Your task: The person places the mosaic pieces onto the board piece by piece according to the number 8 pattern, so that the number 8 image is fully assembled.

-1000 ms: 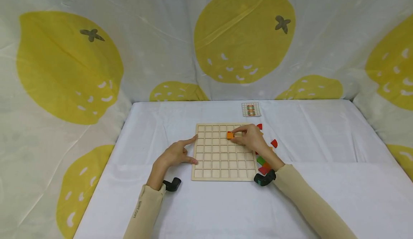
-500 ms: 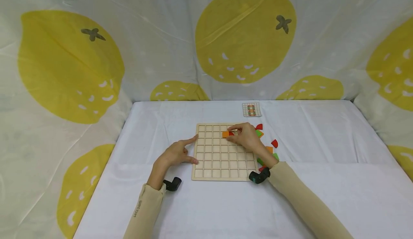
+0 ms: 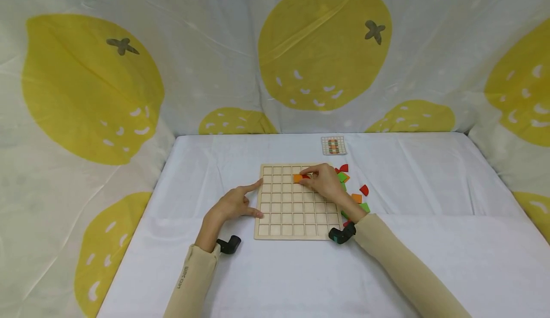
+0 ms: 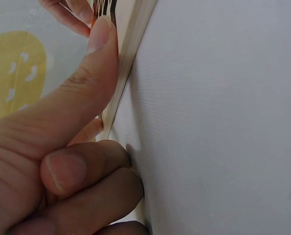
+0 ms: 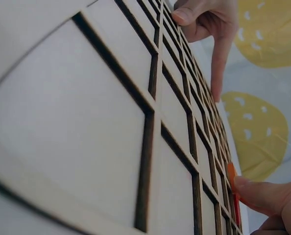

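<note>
A white cloth-covered counter (image 3: 275,280) carries a pale wooden grid board (image 3: 287,208). The left hand (image 3: 234,204) rests thumb and forefinger, spread wide, on the board's left edge. The right hand (image 3: 328,182), narrowed to a pinch, holds a small orange square piece (image 3: 297,178) over the second row from the far edge; a red piece (image 3: 305,176) lies just beside it, partly covered by fingers. A slightly skewed release could leave the square tilted on a divider, or the thumb might knock the red one.
</note>
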`<state>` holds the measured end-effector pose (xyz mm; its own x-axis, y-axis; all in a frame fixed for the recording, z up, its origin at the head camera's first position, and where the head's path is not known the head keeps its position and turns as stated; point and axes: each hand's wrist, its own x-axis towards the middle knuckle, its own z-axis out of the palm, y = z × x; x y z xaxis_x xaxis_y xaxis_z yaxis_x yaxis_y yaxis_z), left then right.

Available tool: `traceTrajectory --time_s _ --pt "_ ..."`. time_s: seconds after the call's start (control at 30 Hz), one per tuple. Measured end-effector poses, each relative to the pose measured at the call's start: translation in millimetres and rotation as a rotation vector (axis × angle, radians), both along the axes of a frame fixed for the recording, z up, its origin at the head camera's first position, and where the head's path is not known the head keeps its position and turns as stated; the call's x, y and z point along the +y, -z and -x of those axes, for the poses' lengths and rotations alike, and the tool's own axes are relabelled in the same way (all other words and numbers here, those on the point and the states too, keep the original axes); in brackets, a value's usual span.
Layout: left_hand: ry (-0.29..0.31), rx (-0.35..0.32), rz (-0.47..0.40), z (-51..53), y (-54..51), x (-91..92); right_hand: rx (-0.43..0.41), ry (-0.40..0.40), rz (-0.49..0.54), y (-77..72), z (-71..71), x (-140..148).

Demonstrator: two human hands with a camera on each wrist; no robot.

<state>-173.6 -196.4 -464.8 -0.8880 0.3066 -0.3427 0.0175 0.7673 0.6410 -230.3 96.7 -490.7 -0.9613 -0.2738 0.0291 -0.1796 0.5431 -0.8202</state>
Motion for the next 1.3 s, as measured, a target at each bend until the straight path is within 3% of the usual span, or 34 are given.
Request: traceTrajectory --time_s 0.53,0.77,1.3 --pt "0.004 0.007 0.003 0.0 0.1 -0.5 0.047 -0.011 -0.057 3.1 3.7 -3" --pt "0.012 0.009 -0.007 -0.4 1.1 -1.5 0.019 -0.01 -0.034 -1.2 2.1 1" --pt "-0.006 -0.002 0.002 -0.3 0.7 0.8 -0.014 0.059 -0.088 -16.3 -18.2 66"
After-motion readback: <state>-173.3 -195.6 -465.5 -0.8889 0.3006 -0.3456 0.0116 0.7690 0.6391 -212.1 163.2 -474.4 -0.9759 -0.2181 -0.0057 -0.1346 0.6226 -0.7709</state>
